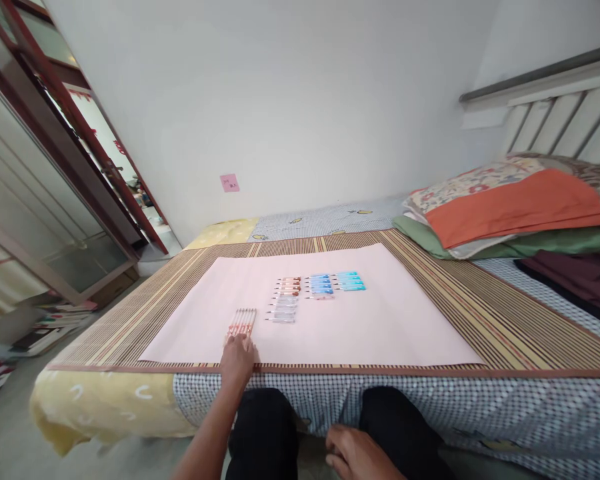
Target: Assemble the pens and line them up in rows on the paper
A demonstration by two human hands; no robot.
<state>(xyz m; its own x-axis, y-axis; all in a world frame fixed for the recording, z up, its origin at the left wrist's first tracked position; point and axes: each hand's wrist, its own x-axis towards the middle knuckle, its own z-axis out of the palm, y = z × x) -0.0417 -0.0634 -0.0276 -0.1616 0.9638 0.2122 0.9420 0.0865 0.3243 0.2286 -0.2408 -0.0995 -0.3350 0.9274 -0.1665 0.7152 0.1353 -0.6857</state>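
My left hand (237,360) is on the near ends of a row of clear pens with orange-pink markings (241,327), its fingers closed around them. These pens lie side by side on a pale pink sheet (380,333), tips pointing away from me. To their right are several clear pens (284,309), with brown pens (289,286) just beyond. Blue pens (320,283) form another column, a clear pen (320,297) at its near end. Farthest right lie turquoise pens (350,281). My right hand (357,453) hangs by my right knee, its fingers loosely bent and apart, with nothing visible in it.
The sheet lies on a striped mat (430,293) over a bed. Folded bedding with an orange panel (515,207) is stacked at the right, near dark maroon cloth (570,283). A pink note (229,183) is on the wall. Books (50,327) sit on the floor at left.
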